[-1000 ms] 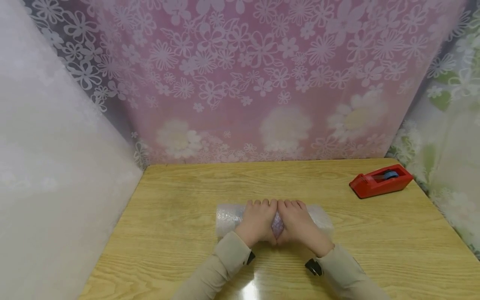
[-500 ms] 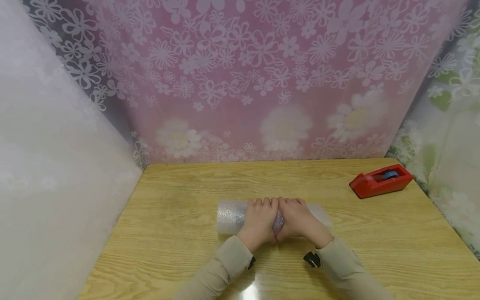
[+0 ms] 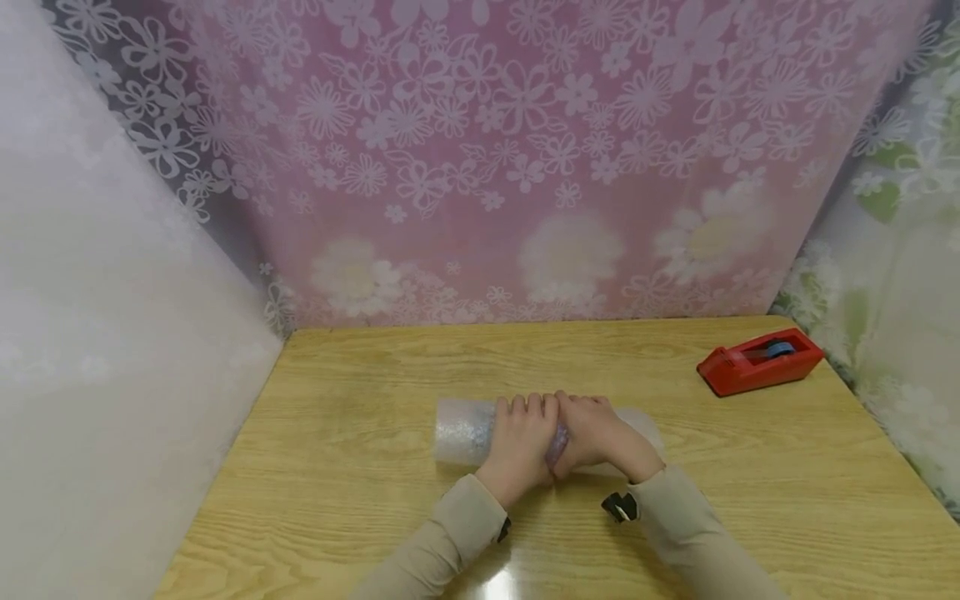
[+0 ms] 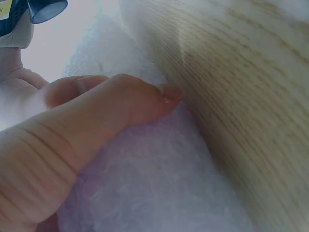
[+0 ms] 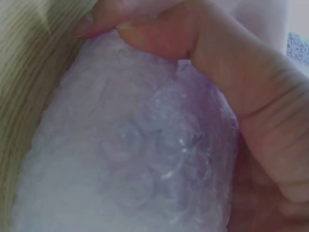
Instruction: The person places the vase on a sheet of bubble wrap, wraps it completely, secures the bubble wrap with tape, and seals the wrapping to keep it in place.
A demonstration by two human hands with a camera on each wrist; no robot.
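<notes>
A roll of clear bubble wrap [image 3: 459, 433] lies crosswise close over the table, with a purplish tint showing at its middle. My left hand [image 3: 520, 440] grips it left of centre, fingers over the far side and thumb on the near side. Right beside it, my right hand [image 3: 597, 433] holds the other half the same way. The thumbs come together at the near edge. In the left wrist view the thumb [image 4: 130, 99] presses along the wrap's surface. Air bubbles in the plastic [image 5: 120, 145] show in the right wrist view. Whatever is inside is hidden by the wrap.
A red tape dispenser [image 3: 761, 364] with a blue-cored roll stands at the far right of the wooden table [image 3: 352, 500]. Behind the table hangs a pink flowered curtain [image 3: 465, 167], with pale sheets [image 3: 112, 333] along both sides.
Both hands have shifted slightly away from the body with the bubble wrap, and its left end has moved a little farther back. The right wrist has turned slightly. Both hands keep their hold.
</notes>
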